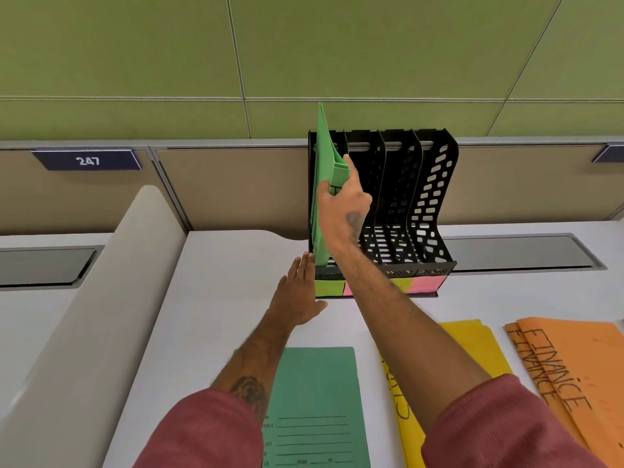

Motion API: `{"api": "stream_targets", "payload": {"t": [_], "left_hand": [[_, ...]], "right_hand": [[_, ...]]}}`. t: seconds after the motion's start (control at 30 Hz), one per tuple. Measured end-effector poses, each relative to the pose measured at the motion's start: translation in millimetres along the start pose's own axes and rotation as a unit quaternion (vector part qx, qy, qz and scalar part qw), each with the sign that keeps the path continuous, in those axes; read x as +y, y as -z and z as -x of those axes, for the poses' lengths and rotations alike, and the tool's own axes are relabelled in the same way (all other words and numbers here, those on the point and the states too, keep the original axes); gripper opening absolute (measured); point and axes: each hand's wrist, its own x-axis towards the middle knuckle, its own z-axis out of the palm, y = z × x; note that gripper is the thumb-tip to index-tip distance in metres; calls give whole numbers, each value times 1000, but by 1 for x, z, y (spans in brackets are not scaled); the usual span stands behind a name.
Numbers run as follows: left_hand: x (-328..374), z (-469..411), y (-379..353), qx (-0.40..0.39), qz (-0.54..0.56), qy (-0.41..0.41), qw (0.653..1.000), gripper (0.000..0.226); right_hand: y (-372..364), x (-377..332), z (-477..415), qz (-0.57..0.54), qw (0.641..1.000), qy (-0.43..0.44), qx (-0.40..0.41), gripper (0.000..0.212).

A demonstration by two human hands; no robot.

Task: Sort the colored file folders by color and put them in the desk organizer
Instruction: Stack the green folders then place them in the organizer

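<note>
While right hand grips, flat green folder

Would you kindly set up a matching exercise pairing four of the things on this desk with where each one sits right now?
Things:
1. light green folder
2. dark green folder
3. orange folders
4. left hand

Places:
A. flat on the desk, nearest the camera, between the forearms
B. at the desk's right edge, marked FINANCE
C. upright in the organizer's leftmost slot, held by the right hand
D. open, beside the organizer's front left corner

Pairs: 1-C, 2-A, 3-B, 4-D
</note>
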Motion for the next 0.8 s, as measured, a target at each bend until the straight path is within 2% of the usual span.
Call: {"api": "stream_targets", "payload": {"t": [0.17,0.43,0.57,0.8], "left_hand": [[3,2,3,-7,8,8,1000,104],[4,17,14,1,11,24,1000,102],[2,37,25,14,8,38,999,102],[-11,97,25,77,-12,39,996,94]], "right_hand": [[-5,9,2,74,993,-55,-68,89],[-1,-3,16,150,979,-71,-122,109],[20,-1,32,197,961,-72,-177,112],[52,49,94,280,931,-25,-231,95]]}}
